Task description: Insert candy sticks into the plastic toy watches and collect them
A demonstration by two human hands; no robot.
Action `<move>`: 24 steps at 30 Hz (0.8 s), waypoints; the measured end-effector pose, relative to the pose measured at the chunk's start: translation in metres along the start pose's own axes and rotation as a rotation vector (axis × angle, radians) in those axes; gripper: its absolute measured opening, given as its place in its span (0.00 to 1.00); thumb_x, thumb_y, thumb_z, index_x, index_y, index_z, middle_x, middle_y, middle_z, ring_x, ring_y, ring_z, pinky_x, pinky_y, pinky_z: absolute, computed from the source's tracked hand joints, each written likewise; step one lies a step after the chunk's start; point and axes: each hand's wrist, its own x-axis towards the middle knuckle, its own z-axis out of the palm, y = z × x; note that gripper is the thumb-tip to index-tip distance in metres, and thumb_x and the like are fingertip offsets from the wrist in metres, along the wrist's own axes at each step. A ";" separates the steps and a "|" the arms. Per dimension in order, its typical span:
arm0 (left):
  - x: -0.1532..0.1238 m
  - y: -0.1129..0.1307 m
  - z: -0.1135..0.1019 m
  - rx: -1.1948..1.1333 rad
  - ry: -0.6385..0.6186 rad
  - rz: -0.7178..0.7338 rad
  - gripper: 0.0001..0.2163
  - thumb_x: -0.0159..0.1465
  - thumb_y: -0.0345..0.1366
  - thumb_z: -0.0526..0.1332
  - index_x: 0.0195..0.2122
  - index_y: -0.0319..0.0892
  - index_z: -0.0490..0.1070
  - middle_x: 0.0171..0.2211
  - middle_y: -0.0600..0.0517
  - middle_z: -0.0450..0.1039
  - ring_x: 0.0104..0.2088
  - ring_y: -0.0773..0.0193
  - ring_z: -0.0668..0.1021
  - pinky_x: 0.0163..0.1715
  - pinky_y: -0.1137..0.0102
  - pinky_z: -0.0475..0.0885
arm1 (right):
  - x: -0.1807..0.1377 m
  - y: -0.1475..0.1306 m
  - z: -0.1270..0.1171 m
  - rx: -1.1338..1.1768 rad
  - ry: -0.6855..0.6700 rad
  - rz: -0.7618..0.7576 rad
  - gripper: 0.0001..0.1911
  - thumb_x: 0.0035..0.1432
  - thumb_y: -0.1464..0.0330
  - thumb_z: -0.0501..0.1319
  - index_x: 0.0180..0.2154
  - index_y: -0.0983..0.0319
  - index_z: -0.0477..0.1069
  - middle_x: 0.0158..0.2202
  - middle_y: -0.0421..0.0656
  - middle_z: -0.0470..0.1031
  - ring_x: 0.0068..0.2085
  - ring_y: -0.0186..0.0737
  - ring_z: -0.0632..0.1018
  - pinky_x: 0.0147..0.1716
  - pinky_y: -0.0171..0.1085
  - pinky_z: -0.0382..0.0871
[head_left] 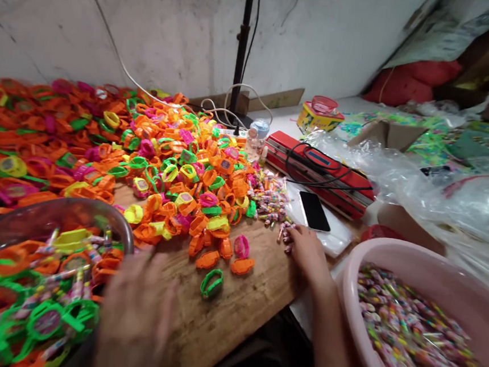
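My right hand (306, 253) rests on the wooden table (237, 308), fingers curled around small wrapped candies at the edge of a little candy pile (271, 203). My left hand (136, 317) is low and close, smeared by motion, beside a metal bowl (53, 212) filled with finished plastic toy watches and candy sticks. A huge heap of orange, green, pink and yellow toy watches (102, 148) covers the table's left. A lone green watch (212, 283) lies between my hands.
A pink basin (396, 259) of wrapped candies sits at the right. A black phone (314, 211), a red case (326, 173) with a cable, a small bottle (257, 139), a lamp pole (242, 46), a yellow tin (319, 117) and clear plastic bags (441, 189) lie behind.
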 end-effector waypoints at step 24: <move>0.005 0.034 0.060 -1.263 -0.352 -0.965 0.24 0.55 0.54 0.66 0.43 0.41 0.71 0.28 0.54 0.70 0.23 0.71 0.68 0.20 0.78 0.60 | -0.066 -0.123 -0.023 1.420 -0.317 -0.282 0.11 0.62 0.59 0.56 0.40 0.60 0.67 0.29 0.39 0.69 0.28 0.33 0.71 0.26 0.32 0.66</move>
